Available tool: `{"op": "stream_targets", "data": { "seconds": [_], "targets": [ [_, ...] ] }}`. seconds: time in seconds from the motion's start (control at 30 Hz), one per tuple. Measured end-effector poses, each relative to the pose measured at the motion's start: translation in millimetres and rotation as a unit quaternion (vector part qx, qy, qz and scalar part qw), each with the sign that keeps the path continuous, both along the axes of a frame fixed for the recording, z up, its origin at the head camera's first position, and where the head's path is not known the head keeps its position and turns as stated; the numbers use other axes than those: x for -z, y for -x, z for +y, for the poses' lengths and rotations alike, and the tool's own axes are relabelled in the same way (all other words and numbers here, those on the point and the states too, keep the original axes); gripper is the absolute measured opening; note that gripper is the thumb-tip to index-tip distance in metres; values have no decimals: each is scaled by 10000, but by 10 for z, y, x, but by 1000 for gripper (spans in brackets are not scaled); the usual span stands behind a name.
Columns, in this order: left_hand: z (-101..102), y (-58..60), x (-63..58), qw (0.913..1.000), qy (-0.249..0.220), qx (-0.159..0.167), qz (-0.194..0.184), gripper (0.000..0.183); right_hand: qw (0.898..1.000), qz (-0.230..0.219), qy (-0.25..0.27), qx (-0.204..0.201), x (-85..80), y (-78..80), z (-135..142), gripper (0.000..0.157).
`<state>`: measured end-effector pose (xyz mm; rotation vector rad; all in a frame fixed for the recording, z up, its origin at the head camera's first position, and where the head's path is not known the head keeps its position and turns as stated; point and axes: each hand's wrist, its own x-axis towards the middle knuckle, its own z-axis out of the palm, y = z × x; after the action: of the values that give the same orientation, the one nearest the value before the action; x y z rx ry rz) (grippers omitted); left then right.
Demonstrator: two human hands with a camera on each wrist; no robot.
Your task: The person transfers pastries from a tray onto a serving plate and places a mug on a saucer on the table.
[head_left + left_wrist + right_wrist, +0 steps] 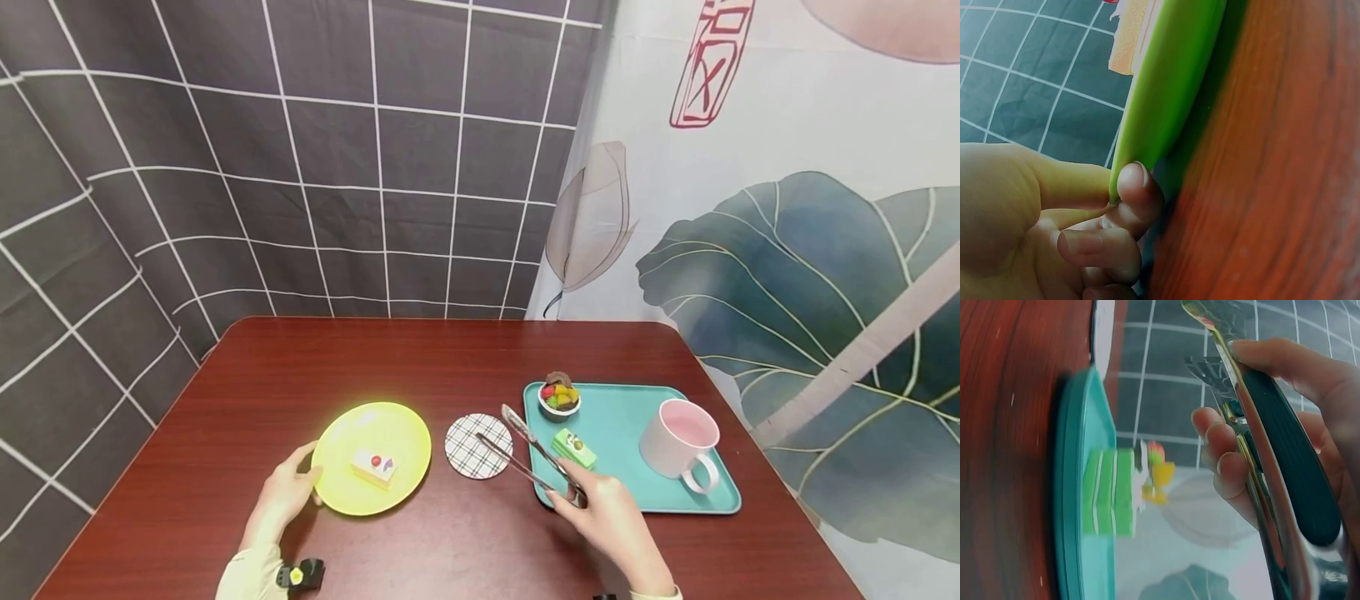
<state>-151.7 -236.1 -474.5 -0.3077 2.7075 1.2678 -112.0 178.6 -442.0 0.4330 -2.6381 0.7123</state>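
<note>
My left hand [288, 492] pinches the rim of a yellow plate [337, 492] between thumb and fingers; the left wrist view shows the plate's green-looking underside [1179, 81] just off or at the table. A small toy cake slice [373, 468] with a red berry on top lies on the plate. My right hand [603, 508] grips metal tongs [1288, 456] with dark handle inserts. Their tips are spread apart with nothing between them, above the coaster and the tray's left edge. Beside the tongs, a green layered cake slice [574, 449] sits on the blue tray [622, 417].
On the tray stand a pink mug [675, 442] at the right and a dark cup of toy fruit dessert [559, 398] at the back left corner. A round checked coaster [472, 450] lies between plate and tray on the brown table [465, 358]. Curtains hang behind.
</note>
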Motion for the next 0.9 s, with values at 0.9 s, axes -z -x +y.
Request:
{"op": "stream_targets", "data": {
  "seconds": [0.9],
  "targets": [
    [-13, 12, 13, 10000, -35, -6, -54, 50, 9905, -103, -340, 1330, 92, -224, 629, 28]
  ]
}}
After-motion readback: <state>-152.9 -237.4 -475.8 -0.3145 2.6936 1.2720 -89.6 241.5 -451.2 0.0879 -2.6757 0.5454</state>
